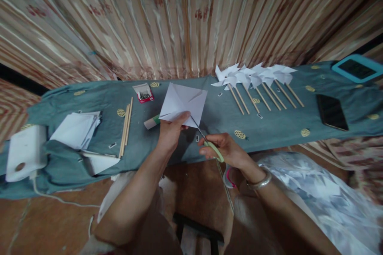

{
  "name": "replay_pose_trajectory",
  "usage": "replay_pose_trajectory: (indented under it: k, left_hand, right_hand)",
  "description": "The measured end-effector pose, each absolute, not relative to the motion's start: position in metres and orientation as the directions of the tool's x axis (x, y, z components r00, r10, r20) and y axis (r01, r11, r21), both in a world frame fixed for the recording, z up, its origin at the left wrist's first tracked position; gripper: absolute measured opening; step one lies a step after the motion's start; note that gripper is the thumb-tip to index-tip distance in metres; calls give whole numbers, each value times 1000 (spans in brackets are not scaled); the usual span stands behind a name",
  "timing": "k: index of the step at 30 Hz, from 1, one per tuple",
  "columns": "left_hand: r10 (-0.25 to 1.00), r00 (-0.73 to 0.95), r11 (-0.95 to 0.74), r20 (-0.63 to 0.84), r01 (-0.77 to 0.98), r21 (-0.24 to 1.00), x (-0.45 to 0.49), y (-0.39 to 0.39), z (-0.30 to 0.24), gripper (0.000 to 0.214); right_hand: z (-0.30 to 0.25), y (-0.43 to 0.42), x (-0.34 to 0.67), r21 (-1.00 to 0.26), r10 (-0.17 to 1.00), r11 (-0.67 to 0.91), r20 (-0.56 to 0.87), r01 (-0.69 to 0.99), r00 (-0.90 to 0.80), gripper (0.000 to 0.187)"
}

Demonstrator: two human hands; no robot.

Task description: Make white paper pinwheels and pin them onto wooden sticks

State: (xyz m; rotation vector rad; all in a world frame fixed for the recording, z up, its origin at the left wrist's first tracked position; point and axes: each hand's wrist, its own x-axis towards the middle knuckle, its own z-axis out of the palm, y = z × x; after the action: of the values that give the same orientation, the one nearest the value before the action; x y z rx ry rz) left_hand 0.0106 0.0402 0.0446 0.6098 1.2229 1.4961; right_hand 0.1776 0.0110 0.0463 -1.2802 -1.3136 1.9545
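Observation:
My left hand (171,132) pinches the near corner of a white square paper (184,101) with diagonal creases, held above the table. My right hand (225,150) grips scissors (209,141) with pale green handles; their blades point up-left and meet the paper's near corner. Both hands hover over the front edge of a table covered in teal cloth (269,127).
Several finished white paper pinwheels (254,77) on wooden sticks lie at the right. Loose sticks (125,129), a paper stack (76,129), a small box of pins (143,92), a glue stick (151,121), a phone (331,111), a tablet (356,68) and a white device (25,151) also rest there.

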Motion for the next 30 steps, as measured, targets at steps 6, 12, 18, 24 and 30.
replay_pose_trajectory:
  k: [6,12,18,24,30]
  left_hand:
    - [925,-291,103,-243,-423,900,9,39,49,29]
    - [929,-282,105,-240,-420,901,7,40,48,27]
    - [924,-285,131,-256,-393,910,9,39,46,29]
    - [937,-249,142,-244,-367,919,12,37,47,32]
    - [937,-249,141,-244,-370,918,13,37,48,32]
  right_hand:
    - [50,12,177,-895,774,-427,-435,128,-460,45]
    - [50,12,179,-902,774,-412,-423,132,-471,44]
    - [48,11,179,-889,775,-438,-448,131,-445,47]
    - [48,12,181,-901,790,-409,-430,148,-438,45]
    - [51,12,181,-907,794,-389,-420,162,-439,46]
